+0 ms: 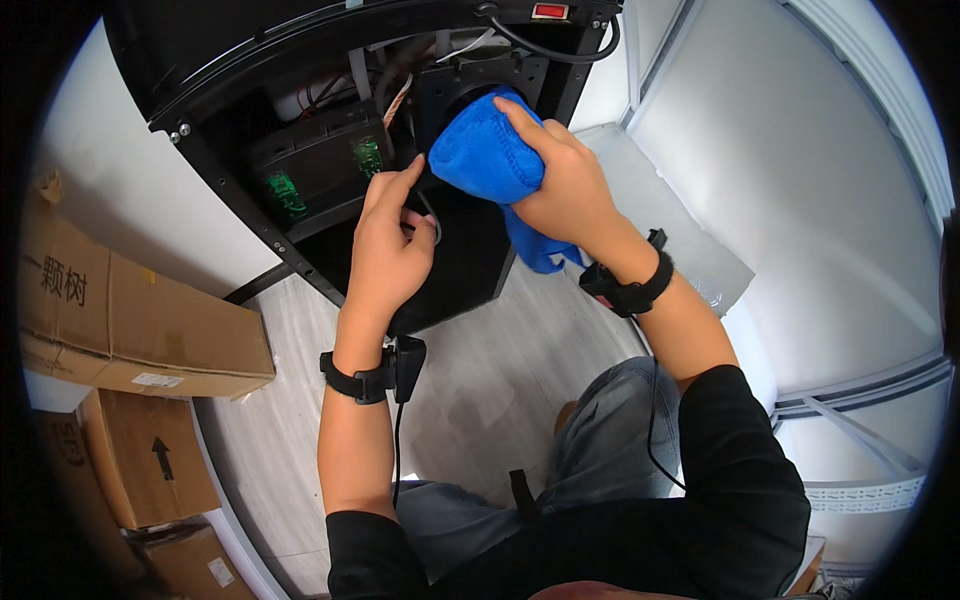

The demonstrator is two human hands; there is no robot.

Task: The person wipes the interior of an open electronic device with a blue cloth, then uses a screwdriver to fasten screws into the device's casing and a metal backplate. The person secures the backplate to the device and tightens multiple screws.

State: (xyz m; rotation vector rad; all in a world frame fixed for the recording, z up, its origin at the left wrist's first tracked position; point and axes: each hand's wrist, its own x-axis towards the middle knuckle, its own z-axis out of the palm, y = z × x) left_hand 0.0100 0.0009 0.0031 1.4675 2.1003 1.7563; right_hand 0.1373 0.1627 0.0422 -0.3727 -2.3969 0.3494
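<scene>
My right hand grips a bunched blue cloth, and a loose end of it hangs below my fingers. The cloth is up against a dark round part inside an open black machine cabinet, which it mostly covers. To the left of the cloth, my left hand has its index finger stretched toward the cabinet's inside and its other fingers loosely bent. A thin grey cable passes close by those bent fingers; whether they touch it I cannot tell. Left of that hand sits a black box with green-lit circuit boards showing through.
A red switch and a black power cord are at the cabinet's top edge. Cardboard boxes are stacked at the left. A flat grey-white panel lies at the right, near a white wall. Wires run inside the cabinet.
</scene>
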